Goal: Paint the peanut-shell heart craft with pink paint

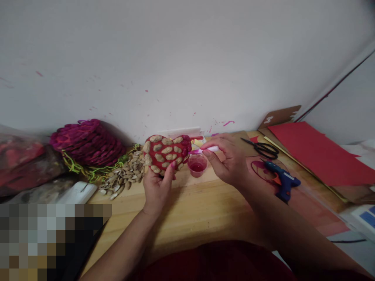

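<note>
A red heart-shaped piece [163, 151] covered with peanut shells is gripped from below by my left hand [158, 186], thumb on its front. Most of its shells are plain tan; those along the right edge are coated magenta. My right hand [227, 158] pinches a white-handled paintbrush [209, 149] whose magenta tip points left, at the heart's right edge. Whether the tip touches the shells I cannot tell. Just below the brush stands a small clear cup [197, 167] with dark pink paint in it.
Loose peanut shells [125, 175] lie left of the heart, beside a stack of magenta shell-covered pieces [88, 144]. On the right are black scissors [265, 149], a blue glue gun [283, 179] and red sheets [319, 152]. A paint-splashed wall [175, 78] rises behind the wooden table [199, 218].
</note>
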Available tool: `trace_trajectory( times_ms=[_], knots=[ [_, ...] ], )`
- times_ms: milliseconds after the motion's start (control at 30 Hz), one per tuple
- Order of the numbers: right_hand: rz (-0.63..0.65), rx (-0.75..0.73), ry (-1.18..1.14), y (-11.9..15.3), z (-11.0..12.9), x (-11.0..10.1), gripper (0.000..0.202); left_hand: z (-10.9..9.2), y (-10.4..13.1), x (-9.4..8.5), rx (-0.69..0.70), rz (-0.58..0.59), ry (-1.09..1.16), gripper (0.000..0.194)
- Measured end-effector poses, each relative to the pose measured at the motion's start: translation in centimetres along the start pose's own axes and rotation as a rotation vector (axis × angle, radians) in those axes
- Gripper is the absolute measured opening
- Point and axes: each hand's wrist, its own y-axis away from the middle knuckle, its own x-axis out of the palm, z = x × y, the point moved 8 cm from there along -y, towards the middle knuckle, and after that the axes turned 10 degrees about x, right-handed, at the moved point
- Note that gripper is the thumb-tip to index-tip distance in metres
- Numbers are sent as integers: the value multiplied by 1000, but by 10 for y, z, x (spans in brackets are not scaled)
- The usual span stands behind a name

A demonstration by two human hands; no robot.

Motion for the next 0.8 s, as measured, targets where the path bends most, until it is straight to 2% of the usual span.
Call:
trace_trajectory(
  times_ms=[433,700,800],
  knots=[
    [46,40,-35,3,5,6,6,0,1,-1,61,14,-101,30],
    [-23,37,55,-4,-1,-7,7,3,1,-2,37,-2,-67,28],
    [58,100,-7,-6,-8,-4,7,6,-1,-1,8,-14,-24,29]
  ],
)
